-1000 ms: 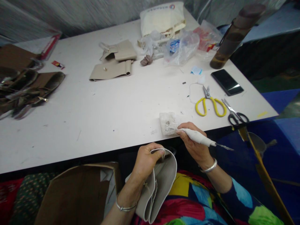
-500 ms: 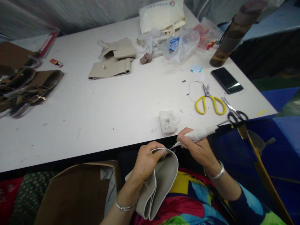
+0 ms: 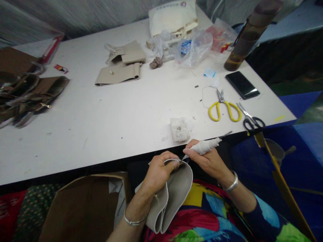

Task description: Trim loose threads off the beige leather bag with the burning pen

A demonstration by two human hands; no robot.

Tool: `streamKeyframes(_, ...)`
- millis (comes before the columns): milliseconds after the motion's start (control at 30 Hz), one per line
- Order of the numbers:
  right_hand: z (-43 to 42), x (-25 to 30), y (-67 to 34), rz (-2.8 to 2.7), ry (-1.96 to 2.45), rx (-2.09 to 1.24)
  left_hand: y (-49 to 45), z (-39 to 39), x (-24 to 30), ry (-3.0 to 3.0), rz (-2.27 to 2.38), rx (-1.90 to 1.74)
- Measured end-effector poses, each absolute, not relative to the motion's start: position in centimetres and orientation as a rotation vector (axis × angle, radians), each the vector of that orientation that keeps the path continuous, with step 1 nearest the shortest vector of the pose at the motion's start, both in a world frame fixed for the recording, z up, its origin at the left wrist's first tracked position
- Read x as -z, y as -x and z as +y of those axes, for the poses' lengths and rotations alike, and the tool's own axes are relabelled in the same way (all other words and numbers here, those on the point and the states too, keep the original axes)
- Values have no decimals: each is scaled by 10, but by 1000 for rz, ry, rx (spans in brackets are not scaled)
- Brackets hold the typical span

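My left hand (image 3: 158, 171) is closed on the top edge of a folded beige leather piece (image 3: 174, 195) that rests on my lap, just below the table's front edge. My right hand (image 3: 209, 161) grips a slim tool with a white wrapped handle (image 3: 205, 147). Its thin metal tip touches the leather edge right beside my left fingertips. A small whitish lump with metal bits (image 3: 179, 129) lies on the white table (image 3: 101, 114) just above both hands.
Yellow-handled scissors (image 3: 224, 109), black scissors (image 3: 249, 119) and a black phone (image 3: 241, 84) lie at the right. A brown bottle (image 3: 248, 35), plastic bags (image 3: 194, 48) and beige leather pieces (image 3: 121, 65) sit further back. Brown leather items (image 3: 27, 90) are piled at the left; a cardboard box (image 3: 80, 205) stands by my lap.
My right hand brought the white-handled tool from the whitish lump on the table down and left, so its tip now meets the leather edge held by my left hand.
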State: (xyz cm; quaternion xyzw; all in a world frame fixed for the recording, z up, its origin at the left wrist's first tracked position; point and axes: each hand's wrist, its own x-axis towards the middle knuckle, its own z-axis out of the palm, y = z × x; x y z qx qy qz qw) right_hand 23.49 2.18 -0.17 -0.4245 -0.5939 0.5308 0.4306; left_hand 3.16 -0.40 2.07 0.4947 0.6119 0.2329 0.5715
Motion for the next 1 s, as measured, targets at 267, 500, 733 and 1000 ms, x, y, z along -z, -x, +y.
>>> streamKeyframes(267,18,6,-230,-1434,1062,-1330,-34,-6,-21,-1158,1441,-559)
streamKeyframes(500,16,7,-227,-1392,1095,-1366,-38,-7,-28,-1269,1456,-530)
streamKeyframes(733,21,3,-217,-1484,1087,-1412,-41,-10,-25,-1348,1418,-523)
streamKeyframes(1000,8,4,-230,-1437,903,-1513,-41,-17,-22,-1376,1408,-497)
